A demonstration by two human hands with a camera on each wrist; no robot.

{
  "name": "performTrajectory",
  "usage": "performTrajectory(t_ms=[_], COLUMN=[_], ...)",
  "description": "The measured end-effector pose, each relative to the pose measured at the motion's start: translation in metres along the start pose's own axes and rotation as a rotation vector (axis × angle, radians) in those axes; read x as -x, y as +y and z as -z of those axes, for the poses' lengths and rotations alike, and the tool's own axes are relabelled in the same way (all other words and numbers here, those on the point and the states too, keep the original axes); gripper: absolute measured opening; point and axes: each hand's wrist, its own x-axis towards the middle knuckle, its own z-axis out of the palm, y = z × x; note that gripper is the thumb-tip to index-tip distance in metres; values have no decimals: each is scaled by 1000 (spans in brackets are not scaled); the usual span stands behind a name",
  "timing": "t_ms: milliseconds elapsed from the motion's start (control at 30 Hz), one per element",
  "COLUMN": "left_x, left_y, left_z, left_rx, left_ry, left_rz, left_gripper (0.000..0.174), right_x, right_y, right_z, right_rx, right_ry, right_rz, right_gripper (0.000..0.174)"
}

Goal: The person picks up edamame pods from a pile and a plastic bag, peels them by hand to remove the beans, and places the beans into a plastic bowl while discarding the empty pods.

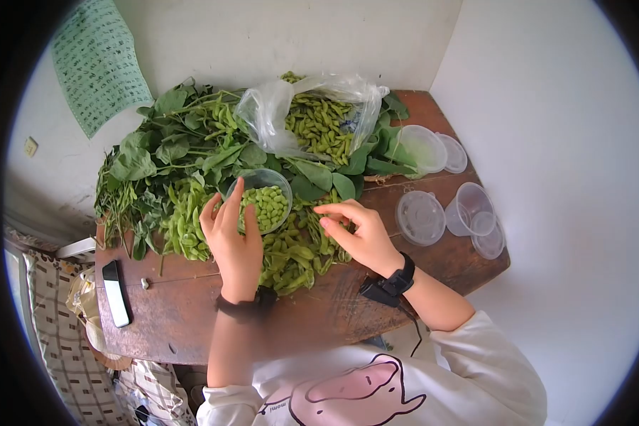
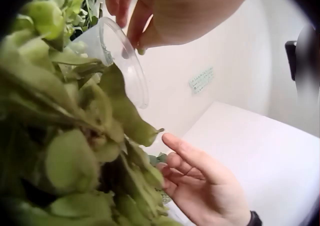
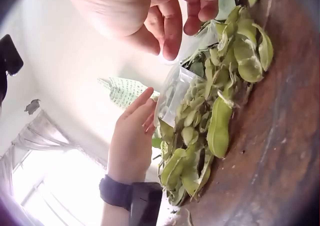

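Shelled green soybeans point(image 1: 264, 206) fill much of a clear plastic tub point(image 1: 280, 179), which stands among the pods. My left hand point(image 1: 233, 248) is over the tub's near left side, fingers spread and nothing held; in the left wrist view its fingertips are right at the tub's rim point(image 2: 142, 93). To the right of the tub, my right hand point(image 1: 366, 240) hovers beside a heap of soybean pods point(image 1: 289, 255), some split. Its fingers are loosely bent, and nothing shows between the thumb point(image 3: 145, 41) and fingers.
Leafy soybean stalks point(image 1: 170, 142) cover the back left, beside whole pods point(image 1: 186, 220). Behind the tub lies a plastic bag point(image 1: 263, 113) of pods point(image 1: 319, 124). Clear containers point(image 1: 468, 209) and lids point(image 1: 420, 219) stand at right. A phone point(image 1: 116, 295) lies at the table's left edge.
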Motion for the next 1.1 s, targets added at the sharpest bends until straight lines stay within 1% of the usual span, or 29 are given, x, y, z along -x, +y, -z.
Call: performTrajectory(t_ms=[67, 100, 167, 200, 233, 300, 333, 367, 433, 467, 533, 567, 600, 633, 667, 700, 767, 800, 833, 900, 1033, 1067, 1100], left_x=[0, 0, 2, 3, 3, 3, 4, 4, 5, 5, 5, 6, 6, 6, 6, 6, 6, 6, 6, 7, 6, 6, 5], left_y=[8, 9, 8, 10, 12, 15, 16, 16, 16, 16, 16, 16, 17, 16, 14, 13, 13, 13, 13, 15, 14, 14, 15], left_z=[1, 1, 0, 0, 1, 2, 2, 3, 3, 3, 5, 5, 6, 6, 5, 5, 5, 4, 4, 3, 6, 7, 8], left_rx=[-51, -44, -28, 38, 45, 65, 70, 78, 131, 136, 183, 187, 196, 204, 222, 226, 207, 215, 216, 267, 231, 231, 297], left_ry=[3, 12, 30, 36, 41, 85, 90, 93, 112, 114, 121, 126, 133, 141, 150, 155, 139, 138, 142, 133, 149, 154, 168], left_rz=[-4, -8, -16, 17, 13, 2, 4, 2, 4, 6, -15, -14, -4, 5, 6, 4, -6, -15, -15, -20, -58, -61, -63], left_gripper=[40, 40, 43, 39, 39, 38, 37, 37, 36, 36, 34, 34, 34, 33, 33, 33, 32, 31, 31, 30, 30, 30, 27], right_x=[-3, -5, -12, -17, -26, -45, -56, -68, -93, -105, -128, -137, -144, -152, -161, -164, -168, -167, -167, -168, -168, -166, -164], right_y=[-9, -8, -3, -8, -17, -20, -12, -7, 13, 23, 41, 52, 64, 65, 65, 64, 63, 72, 79, 81, 69, 70, 70], right_z=[6, 8, 16, 25, 31, 44, 44, 48, 52, 52, 48, 44, 40, 35, 32, 28, 18, 14, 12, 9, 18, 22, 26], right_rx=[-186, -178, -91, -57, -14, 105, 192, 303, 629, 635, 870, 874, 948, 1020, 1050, 1054, 1155, 1145, 1147, 1045, 1014, 817, 618], right_ry=[-60, -58, 36, 39, 52, 15, 64, 16, -21, -23, -71, -71, -79, -85, -192, -188, -242, -168, -166, -135, -184, -119, -57], right_rz=[-279, -271, -279, -306, -308, -342, -235, -227, 2, 3, 23, 27, 1, -26, -182, -178, -356, -310, -306, -360, -389, -358, -323], right_gripper=[20, 20, 23, 27, 32, 36, 34, 25, 15, 15, 12, 12, 9, 8, 12, 12, 25, 24, 24, 23, 26, 23, 21])
